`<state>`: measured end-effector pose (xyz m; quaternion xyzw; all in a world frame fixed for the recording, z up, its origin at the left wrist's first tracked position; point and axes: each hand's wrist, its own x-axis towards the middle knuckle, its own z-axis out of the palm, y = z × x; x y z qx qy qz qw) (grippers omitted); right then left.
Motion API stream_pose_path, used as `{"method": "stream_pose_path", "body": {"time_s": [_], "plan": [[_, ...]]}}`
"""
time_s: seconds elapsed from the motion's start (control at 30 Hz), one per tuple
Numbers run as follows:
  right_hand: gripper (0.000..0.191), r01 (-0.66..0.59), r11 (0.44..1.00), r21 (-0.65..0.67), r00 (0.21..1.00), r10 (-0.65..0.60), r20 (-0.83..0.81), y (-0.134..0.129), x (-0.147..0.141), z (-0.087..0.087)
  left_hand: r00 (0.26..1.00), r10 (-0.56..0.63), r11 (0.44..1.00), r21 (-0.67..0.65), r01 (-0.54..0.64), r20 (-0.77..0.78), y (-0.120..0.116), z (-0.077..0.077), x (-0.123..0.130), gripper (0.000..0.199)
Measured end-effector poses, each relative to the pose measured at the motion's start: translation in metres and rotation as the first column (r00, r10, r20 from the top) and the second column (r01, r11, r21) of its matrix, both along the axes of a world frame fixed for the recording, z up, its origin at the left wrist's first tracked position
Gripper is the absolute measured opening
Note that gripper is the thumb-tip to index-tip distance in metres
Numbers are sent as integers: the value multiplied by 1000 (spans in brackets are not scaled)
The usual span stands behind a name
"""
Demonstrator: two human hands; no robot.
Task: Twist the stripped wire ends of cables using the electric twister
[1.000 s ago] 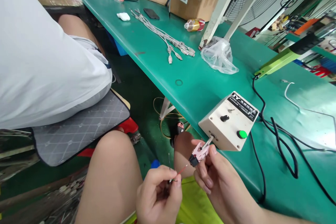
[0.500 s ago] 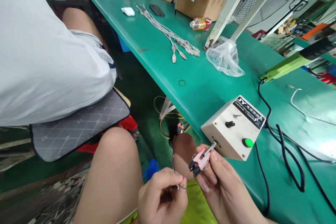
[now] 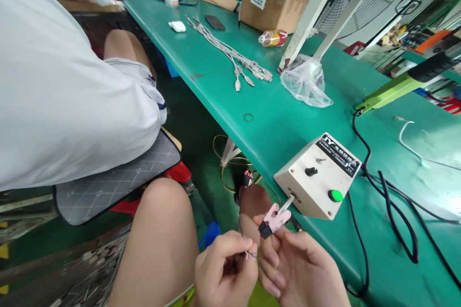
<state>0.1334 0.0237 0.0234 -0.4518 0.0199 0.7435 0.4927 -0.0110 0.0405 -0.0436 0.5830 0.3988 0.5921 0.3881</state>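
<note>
My left hand [image 3: 226, 266] is closed, thumb and forefinger pinched on thin wires [image 3: 251, 253], with dark and pale ends showing at the fingertips. A pink clip [image 3: 274, 220] with black-covered jaws sits on the metal shaft [image 3: 287, 205] of a beige machine box [image 3: 319, 177]. Its jaws look closed; what lies between them is too small to make out. Just below and behind the clip is my right hand [image 3: 288, 264], palm up and open, thumb apart from the curved fingers. Some of its fingertips are hidden by the clip.
A person in a white shirt [image 3: 82, 91] sits at left. On the green table [image 3: 216, 91] lie white USB cables [image 3: 230, 53], a phone [image 3: 214, 22], a bottle [image 3: 272, 38], a plastic bag [image 3: 306, 81] and black cords [image 3: 396, 220]. A cardboard box [image 3: 273, 2] stands behind.
My right thumb has come off the pink clip, and the hand has opened and dropped slightly. The clip's jaws have closed together. My left hand keeps its pinch on the wires.
</note>
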Motion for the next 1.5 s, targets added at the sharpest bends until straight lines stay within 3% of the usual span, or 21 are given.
{"method": "stream_pose_path", "body": {"time_s": [0.23, 0.43, 0.67, 0.87, 1.1, 1.27, 1.4, 1.5], "plan": [[27, -91, 995, 39, 996, 91, 12, -9, -10, -4, 996, 21, 1000, -8, -20, 84, -14, -1, -5, 29], [26, -110, 990, 91, 994, 110, 4, -21, -19, -13, 1000, 0, 995, 99, 2, -15, -17, -2, -12, 32], [34, -116, 993, -12, 990, 117, 83, -11, -22, 4, 996, -67, 982, 174, 76, -57, -12, 0, -21, 39], [35, -131, 991, -27, 986, 133, 100, -8, -21, 4, 993, -102, 981, 161, 111, -62, -12, 1, -23, 41], [34, -129, 991, -26, 989, 131, 67, -2, -23, 6, 963, -268, 957, 128, 262, 37, -9, 2, -26, 13], [34, -127, 991, -35, 989, 129, 68, -3, -24, 7, 944, -328, 935, 152, 322, 20, -7, 0, -28, 8], [34, -119, 991, -52, 987, 124, 101, -1, -22, 10, 952, -307, 940, 150, 305, -15, -5, 3, -25, 14], [32, -50, 998, -42, 958, 59, 280, 3, -18, 13, 974, -218, 966, 132, 224, -55, -7, 6, -24, 26]]}}
